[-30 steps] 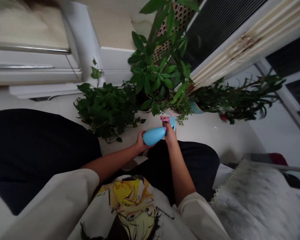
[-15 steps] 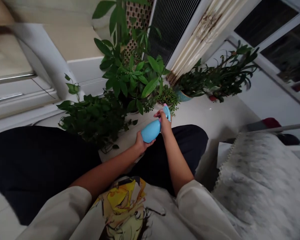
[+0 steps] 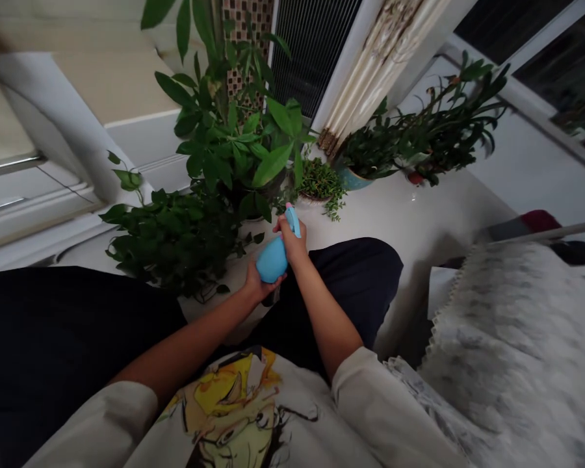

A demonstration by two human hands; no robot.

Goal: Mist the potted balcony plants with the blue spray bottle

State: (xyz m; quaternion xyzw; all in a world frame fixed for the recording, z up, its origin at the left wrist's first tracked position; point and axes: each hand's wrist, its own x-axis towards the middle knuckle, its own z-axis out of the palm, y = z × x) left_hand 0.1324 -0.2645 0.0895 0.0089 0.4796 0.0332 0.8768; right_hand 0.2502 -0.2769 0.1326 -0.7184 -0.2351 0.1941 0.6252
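Observation:
A light blue spray bottle (image 3: pixel 272 259) with a pink and blue head is held in front of me, above my dark-trousered knees. My left hand (image 3: pixel 253 285) cups its rounded bottom from below. Fingers of my right hand (image 3: pixel 292 244) are wrapped round the bottle's neck and trigger. The nozzle points toward a tall leafy plant (image 3: pixel 234 143) standing on the white floor. A low dark green trailing plant (image 3: pixel 175 231) sits just left of the bottle. A small pot of tiny-leaved green (image 3: pixel 319 182) lies just beyond the nozzle.
Two more bushy potted plants (image 3: pixel 419 143) stand at the back right by a cream curtain (image 3: pixel 370 65) and a dark window screen. A white window frame (image 3: pixel 53 195) runs along the left. A white fluffy cushion (image 3: pixel 507 351) lies at my right.
The view has swung, so the plants sit further left and lower in the picture. Both hands keep their hold, and the bottle has tilted more upright, toward the tall plant.

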